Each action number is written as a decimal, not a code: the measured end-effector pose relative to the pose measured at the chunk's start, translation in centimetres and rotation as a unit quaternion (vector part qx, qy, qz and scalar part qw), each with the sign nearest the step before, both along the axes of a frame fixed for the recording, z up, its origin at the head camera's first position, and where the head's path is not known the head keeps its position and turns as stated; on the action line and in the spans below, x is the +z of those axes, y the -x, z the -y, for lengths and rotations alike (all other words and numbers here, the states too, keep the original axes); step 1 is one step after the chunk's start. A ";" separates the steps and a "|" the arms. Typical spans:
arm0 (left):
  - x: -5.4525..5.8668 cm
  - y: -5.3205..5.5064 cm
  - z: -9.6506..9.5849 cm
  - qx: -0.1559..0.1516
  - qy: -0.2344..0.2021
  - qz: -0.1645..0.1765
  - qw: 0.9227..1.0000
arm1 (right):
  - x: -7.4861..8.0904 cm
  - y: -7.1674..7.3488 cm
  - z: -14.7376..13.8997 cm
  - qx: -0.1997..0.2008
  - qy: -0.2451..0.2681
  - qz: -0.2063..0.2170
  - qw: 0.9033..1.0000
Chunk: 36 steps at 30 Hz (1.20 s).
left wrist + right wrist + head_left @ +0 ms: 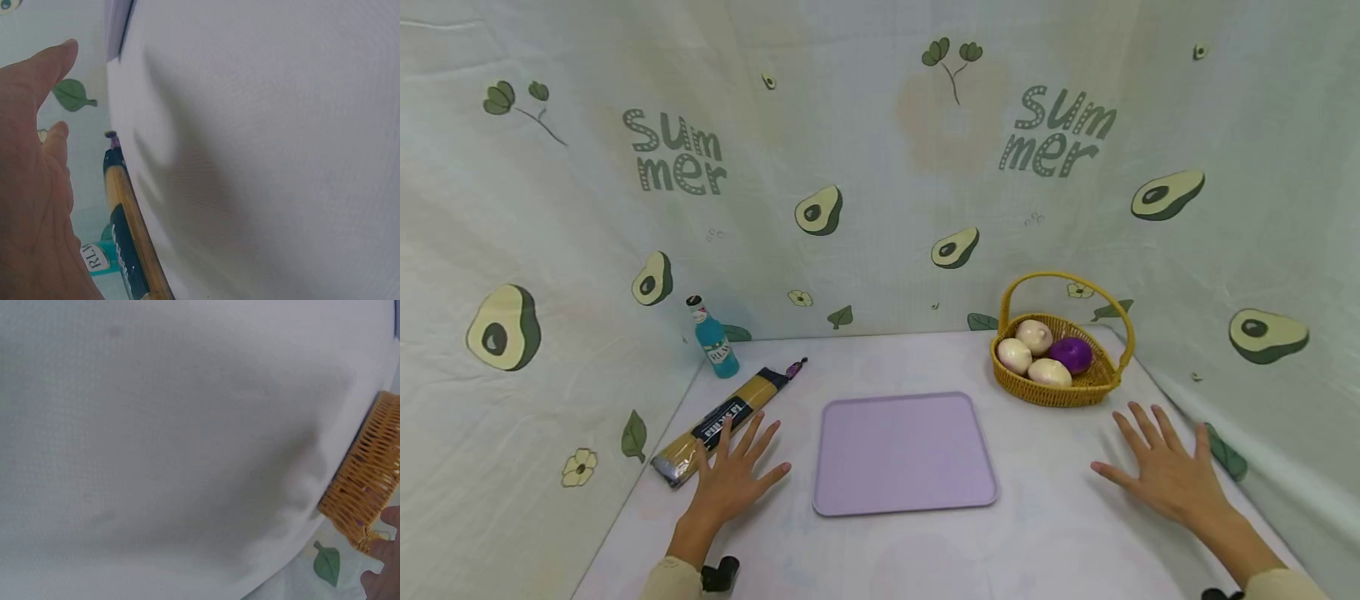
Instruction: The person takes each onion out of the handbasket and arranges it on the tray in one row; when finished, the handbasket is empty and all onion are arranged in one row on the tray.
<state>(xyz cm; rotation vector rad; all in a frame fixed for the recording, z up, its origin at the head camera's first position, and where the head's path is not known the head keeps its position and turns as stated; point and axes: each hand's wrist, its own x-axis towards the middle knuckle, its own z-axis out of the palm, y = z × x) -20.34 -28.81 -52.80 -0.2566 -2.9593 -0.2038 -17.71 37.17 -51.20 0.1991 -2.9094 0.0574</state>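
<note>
My left hand (730, 483) hovers palm down with its fingers spread, beside a packet of spaghetti (722, 425) in a clear wrapper with a dark label. In the left wrist view the packet (128, 231) lies beyond the fingers, and the hand's shadow falls on the table. My right hand (1172, 475) is also spread over the table at the right, holding nothing, nearest to a yellow wicker basket (1052, 396). Inside the basket are several white onions (1035, 337) and one purple onion (1071, 355). Between the hands lies a flat lilac tray (905, 454) with nothing on it.
A blue bottle (718, 346) with a dark cap stands at the back left, behind the packet. A cloth printed with avocados (818, 211) hangs behind and along both sides of the white table (917, 554). The basket's tall handle (1067, 277) arches upward.
</note>
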 end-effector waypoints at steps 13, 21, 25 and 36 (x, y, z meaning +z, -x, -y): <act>-0.1 -0.3 -0.4 -0.013 -0.058 0.001 0.998 | 1.1 1.1 0.9 0.034 0.029 -0.061 0.997; -0.5 0.9 -1.9 -0.026 -0.128 0.013 0.991 | 4.0 2.8 2.8 0.060 0.076 -0.063 0.993; -0.8 1.4 -2.8 -0.029 -0.167 0.036 0.985 | 4.9 3.6 3.4 0.058 0.091 -0.040 0.993; -1.8 1.7 -4.1 -0.050 -0.208 0.054 0.975 | 6.1 5.3 4.2 0.070 0.116 -0.013 0.991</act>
